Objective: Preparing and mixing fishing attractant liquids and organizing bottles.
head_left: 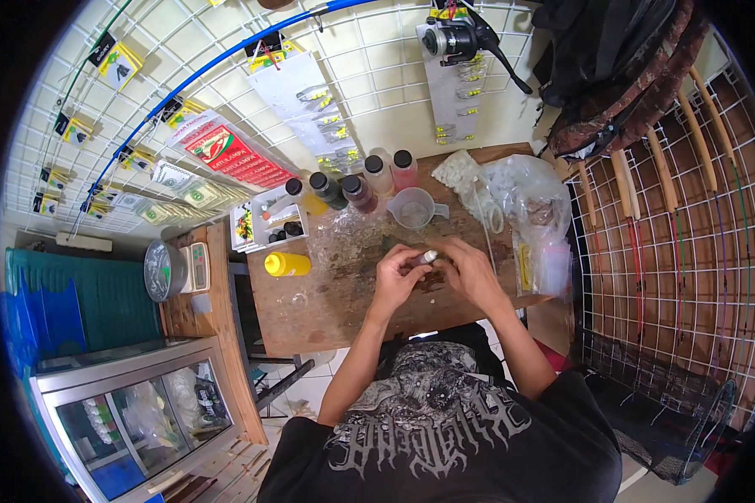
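My left hand (397,275) is closed round a small dark bottle (417,261) with a pale top, above the wooden table. Close to that pale top, my right hand (471,272) has its fingers curled in and its thumb bent toward the left hand; what lies between its fingertips is hidden. Just beyond the hands stands a clear plastic measuring jug (414,208) with its handle to the right. Several black-capped bottles of coloured contents, among them a pink one (404,170) and a dark red one (359,194), stand in a row behind it.
On the wooden table (335,289) a yellow squeeze bottle (288,265) stands left, near a white box (278,220) of small items. Clear plastic bags (524,197) lie at the right. A kitchen scale (195,267) and glass cabinet (143,419) are further left; wire racks line the walls.
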The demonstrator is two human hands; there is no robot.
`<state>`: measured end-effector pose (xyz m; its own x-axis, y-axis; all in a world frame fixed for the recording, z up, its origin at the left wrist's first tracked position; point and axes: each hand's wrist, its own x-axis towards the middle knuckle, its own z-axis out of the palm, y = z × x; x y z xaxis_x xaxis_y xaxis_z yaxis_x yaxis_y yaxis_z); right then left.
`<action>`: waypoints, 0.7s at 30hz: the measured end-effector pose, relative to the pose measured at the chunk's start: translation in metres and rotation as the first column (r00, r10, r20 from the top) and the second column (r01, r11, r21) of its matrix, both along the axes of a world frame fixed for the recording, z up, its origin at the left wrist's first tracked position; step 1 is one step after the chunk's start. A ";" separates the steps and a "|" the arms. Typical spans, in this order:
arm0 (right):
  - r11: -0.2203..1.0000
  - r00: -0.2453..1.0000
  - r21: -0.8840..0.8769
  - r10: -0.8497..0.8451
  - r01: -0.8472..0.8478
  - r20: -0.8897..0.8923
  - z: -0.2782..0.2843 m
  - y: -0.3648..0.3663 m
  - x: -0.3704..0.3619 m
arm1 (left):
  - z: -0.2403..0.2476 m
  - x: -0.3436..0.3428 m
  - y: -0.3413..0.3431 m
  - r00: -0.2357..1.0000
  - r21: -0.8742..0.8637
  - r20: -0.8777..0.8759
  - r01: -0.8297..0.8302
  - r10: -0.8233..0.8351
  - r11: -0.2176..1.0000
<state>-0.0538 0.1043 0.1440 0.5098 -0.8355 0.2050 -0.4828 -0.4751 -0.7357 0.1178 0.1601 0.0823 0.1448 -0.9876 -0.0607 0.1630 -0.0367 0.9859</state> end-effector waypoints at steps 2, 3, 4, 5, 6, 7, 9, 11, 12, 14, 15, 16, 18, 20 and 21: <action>0.995 0.990 0.006 0.103 -0.104 0.092 -0.004 -0.002 -0.002 | 0.001 0.000 -0.001 0.997 -0.008 0.074 0.020 -0.019 1.000; 0.997 0.994 -0.002 0.083 -0.083 0.078 -0.013 -0.003 -0.001 | 0.002 0.000 -0.001 0.988 -0.014 0.148 0.044 -0.041 0.999; 0.998 0.996 -0.011 0.061 -0.061 0.064 -0.017 -0.003 -0.002 | 0.003 -0.001 -0.001 0.988 -0.016 0.148 0.047 -0.044 0.999; 0.998 0.996 -0.013 0.062 -0.061 0.064 -0.016 -0.001 0.000 | 0.005 0.000 0.000 0.974 -0.039 0.224 0.045 -0.035 0.998; 1.000 0.999 -0.004 0.022 -0.022 -0.034 -0.013 0.002 0.002 | 0.006 0.000 0.001 0.954 -0.061 0.299 0.045 -0.025 0.997; 1.000 0.991 0.001 -0.018 0.018 -0.132 -0.012 0.005 0.004 | 0.005 -0.001 0.003 0.954 -0.062 0.299 0.045 -0.024 0.997; 0.999 0.984 -0.009 -0.041 0.040 -0.175 -0.013 0.008 0.006 | 0.004 -0.004 0.004 0.955 -0.065 0.297 0.038 -0.017 0.997; 0.998 0.974 -0.019 -0.060 0.057 -0.217 -0.009 0.008 0.006 | 0.005 -0.002 0.005 0.944 -0.071 0.329 0.055 -0.028 0.996; 0.998 0.975 0.037 -0.033 0.043 -0.219 -0.001 0.007 0.004 | 0.005 -0.001 0.005 0.932 -0.075 0.360 0.072 -0.040 0.995; 0.996 0.976 0.090 -0.004 0.024 -0.219 0.002 0.005 0.001 | 0.002 -0.001 0.005 0.965 -0.062 0.260 0.035 -0.018 0.997; 0.996 0.998 0.078 0.036 -0.033 -0.047 -0.002 0.003 0.000 | 0.002 -0.001 0.005 0.987 -0.046 0.158 0.004 0.003 0.999; 0.995 0.989 0.057 0.079 -0.087 0.125 -0.003 0.003 0.000 | 0.001 -0.001 0.005 0.987 -0.048 0.158 0.000 0.008 0.999; 0.996 0.992 0.049 0.067 -0.073 0.107 -0.003 0.006 0.003 | 0.003 0.000 0.004 0.988 -0.055 0.151 0.019 -0.010 0.998; 0.997 0.994 0.041 0.059 -0.063 0.092 -0.001 0.009 0.008 | 0.003 0.000 0.005 0.975 -0.085 0.221 0.012 0.007 0.996; 0.998 0.998 0.017 0.054 -0.055 0.041 0.000 0.011 0.011 | 0.003 0.002 0.006 0.957 -0.112 0.290 0.010 0.023 0.994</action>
